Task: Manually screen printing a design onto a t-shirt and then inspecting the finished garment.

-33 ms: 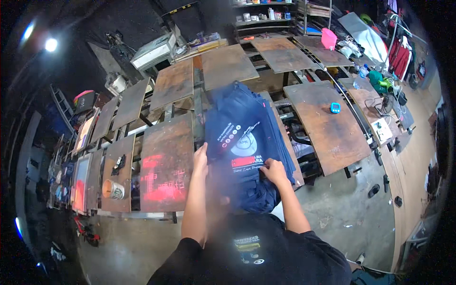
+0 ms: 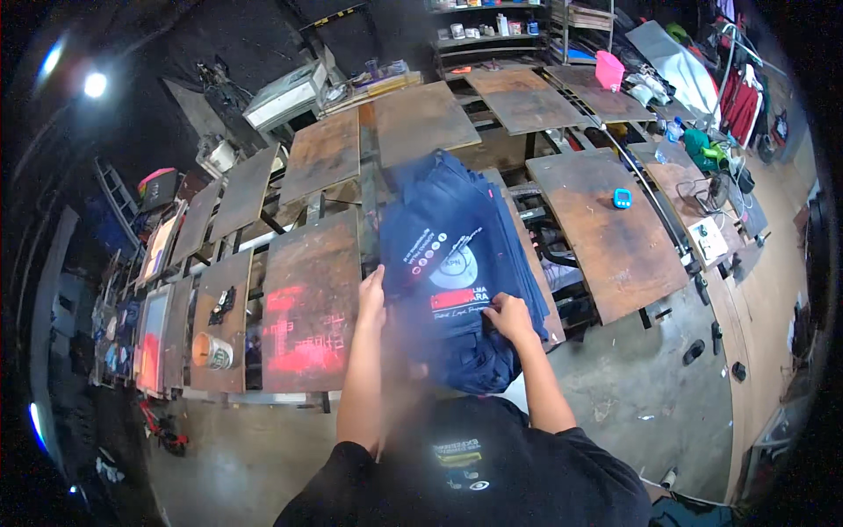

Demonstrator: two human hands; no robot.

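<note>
A thick stack of navy-blue printed shirts (image 2: 500,211) lies on a board directly in front of me. The top shirt carries a pale round emblem, a red block and white lettering. My left hand (image 2: 372,299) is at the stack's left edge, its fingers closed on the border of the navy shirt. Near the lower right of the print, my right hand (image 2: 511,316) pinches the cloth between thumb and fingers. Below it the fabric bunches in loose folds toward my body. A blurry smear hides part of the cloth beside my left hand.
Wooden boards on metal frames surround the stack; the left board (image 2: 309,307) has red-pink paint marks. Further left stands a paint tub (image 2: 211,351). A small blue timer (image 2: 622,198) sits on the right board. Beyond are a pink container (image 2: 608,70) and a power strip (image 2: 708,241).
</note>
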